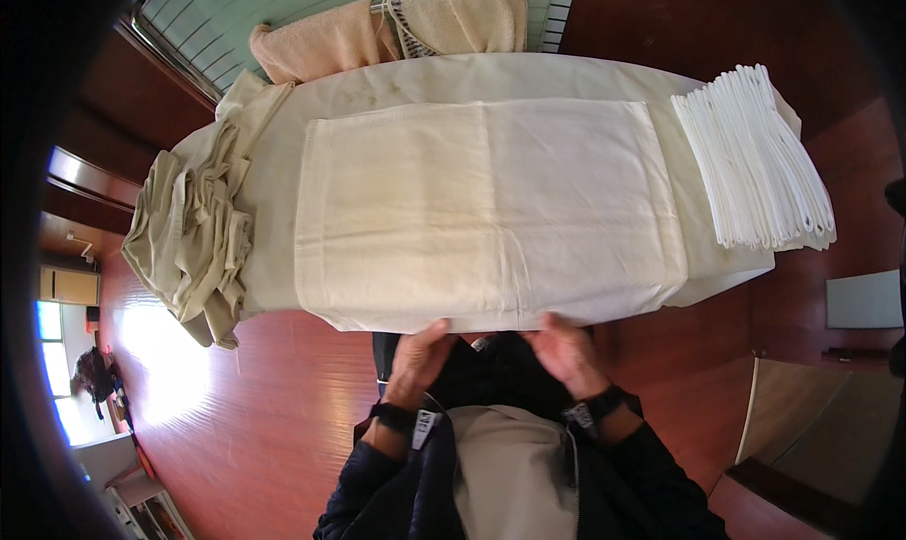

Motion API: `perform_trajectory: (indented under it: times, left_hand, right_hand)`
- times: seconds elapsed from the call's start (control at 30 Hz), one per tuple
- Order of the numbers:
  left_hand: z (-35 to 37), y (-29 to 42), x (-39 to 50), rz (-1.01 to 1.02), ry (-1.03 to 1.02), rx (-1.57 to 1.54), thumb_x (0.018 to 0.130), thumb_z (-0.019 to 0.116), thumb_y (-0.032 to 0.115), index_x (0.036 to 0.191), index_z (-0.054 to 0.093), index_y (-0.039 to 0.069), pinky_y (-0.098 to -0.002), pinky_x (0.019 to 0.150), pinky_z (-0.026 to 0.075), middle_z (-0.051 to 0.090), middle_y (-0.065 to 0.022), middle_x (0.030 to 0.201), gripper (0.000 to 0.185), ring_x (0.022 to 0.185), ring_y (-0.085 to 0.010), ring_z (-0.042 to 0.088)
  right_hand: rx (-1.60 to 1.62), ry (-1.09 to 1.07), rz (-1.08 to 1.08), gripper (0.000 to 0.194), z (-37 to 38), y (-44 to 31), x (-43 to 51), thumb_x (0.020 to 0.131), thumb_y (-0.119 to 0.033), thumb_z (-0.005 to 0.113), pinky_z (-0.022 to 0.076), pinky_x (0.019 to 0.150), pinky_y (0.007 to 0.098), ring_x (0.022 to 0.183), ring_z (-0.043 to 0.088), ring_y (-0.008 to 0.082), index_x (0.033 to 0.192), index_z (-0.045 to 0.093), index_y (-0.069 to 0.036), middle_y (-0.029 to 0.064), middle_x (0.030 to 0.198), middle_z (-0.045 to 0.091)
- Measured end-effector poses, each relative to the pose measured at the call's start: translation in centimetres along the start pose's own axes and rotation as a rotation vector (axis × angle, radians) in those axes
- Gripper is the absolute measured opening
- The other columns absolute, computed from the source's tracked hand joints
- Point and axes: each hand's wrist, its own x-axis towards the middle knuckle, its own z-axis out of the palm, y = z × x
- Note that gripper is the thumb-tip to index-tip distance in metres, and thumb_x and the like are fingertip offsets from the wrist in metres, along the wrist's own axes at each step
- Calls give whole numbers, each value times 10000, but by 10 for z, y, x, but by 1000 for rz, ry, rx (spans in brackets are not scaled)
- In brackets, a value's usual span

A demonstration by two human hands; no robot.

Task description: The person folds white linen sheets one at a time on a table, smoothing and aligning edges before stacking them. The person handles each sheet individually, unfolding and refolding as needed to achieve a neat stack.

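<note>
A cream-white cloth, like a pillowcase (403,207), lies spread on a cloth-covered board (566,76), with a crease down its middle and some wrinkles near the front. At its near edge my left hand (422,352) has the thumb on top and the fingers hidden below. My right hand (564,349) is at the same edge, farther right, its thumb tip by the cloth. Whether either hand pinches the fabric cannot be seen. On the board's right end sits a stack of folded white cloths (757,165). A crumpled heap of beige cloth (191,235) hangs over the left end.
Beyond the board, a peach towel (325,41) and a cream towel (460,19) hang over a rail by a pale green surface (212,9). The floor (283,412) is reddish brown. A panelled piece (793,412) stands at the lower right.
</note>
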Motion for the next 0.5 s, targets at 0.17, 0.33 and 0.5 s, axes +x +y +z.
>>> perform_trajectory:
  times: [0.17,0.33,0.5]
  left_hand:
    - [-88,82,-35,287,165,169,1008,751,171,1331,667,88,-413,1090,505,713,-20,1298,343,1229,-198,653]
    - [-108,94,-54,365,232,225,1017,736,142,1129,744,89,-366,915,520,751,-12,1076,125,1016,-156,675]
    - [-89,102,-71,470,243,321,1018,712,63,1007,720,88,-295,823,482,713,6,973,29,882,-121,624]
  right_hand:
    - [-131,204,-381,390,-65,-117,-41,1067,-223,657,472,1167,494,1345,598,282,1398,594,-27,128,1456,637]
    - [-298,188,-326,283,-91,-142,-64,1076,-201,658,564,916,378,1077,702,206,1303,654,-33,86,1249,730]
    - [-669,395,-484,152,-82,-142,-72,1034,-101,702,544,666,310,766,623,125,1157,630,-48,46,1034,685]
